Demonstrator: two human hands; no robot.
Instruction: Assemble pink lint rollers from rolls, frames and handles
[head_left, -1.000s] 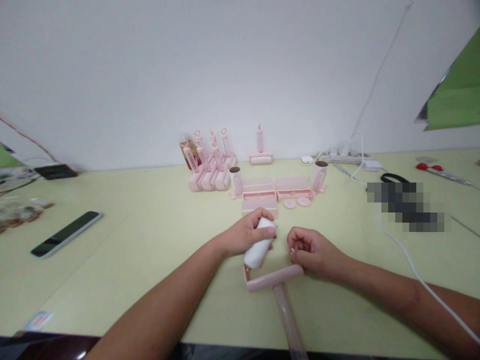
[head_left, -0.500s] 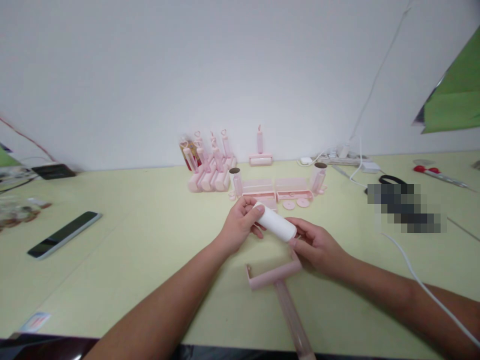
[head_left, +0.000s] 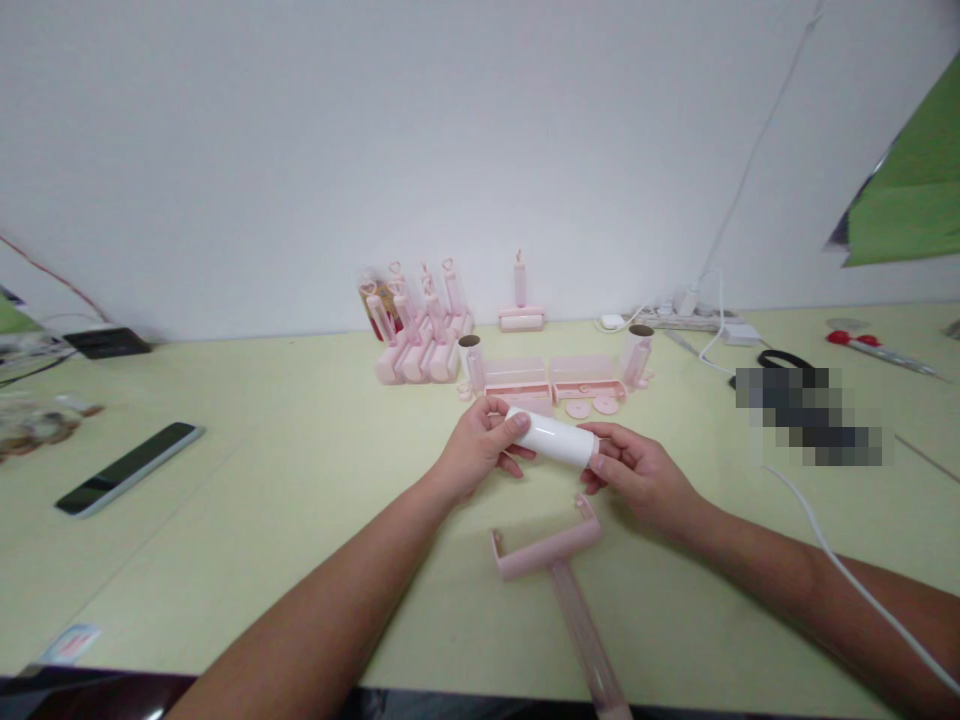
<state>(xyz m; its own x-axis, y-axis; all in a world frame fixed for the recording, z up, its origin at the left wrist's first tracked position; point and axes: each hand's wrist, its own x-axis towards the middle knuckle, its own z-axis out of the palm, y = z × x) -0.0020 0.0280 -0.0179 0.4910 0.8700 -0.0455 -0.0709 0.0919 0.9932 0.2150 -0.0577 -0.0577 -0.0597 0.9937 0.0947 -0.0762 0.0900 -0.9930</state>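
Observation:
A white lint roller refill point(head_left: 555, 437) is held above the table between both hands, sloping down to the right. My left hand point(head_left: 484, 445) closes round its left end, thumb on top. At the other end, the fingers and thumb of my right hand point(head_left: 630, 472) pinch the rim. Below them lies a pink lint roller handle point(head_left: 551, 545) with an open U-shaped frame, its shaft pointing toward the front edge. Just beyond my hands are two pink cases point(head_left: 517, 390) and two pink discs point(head_left: 604, 405).
Several pink lint rollers point(head_left: 416, 350) stand grouped at the back, and another lint roller point(head_left: 521, 318) stands by the wall. A phone point(head_left: 129, 468) lies at left. A white cable point(head_left: 832, 560) runs along the right, near a pair of red-handled scissors point(head_left: 855, 340).
The right end of the refill has risen slightly, so the roll lies more level. My right hand has moved up with it, away from the handle's frame.

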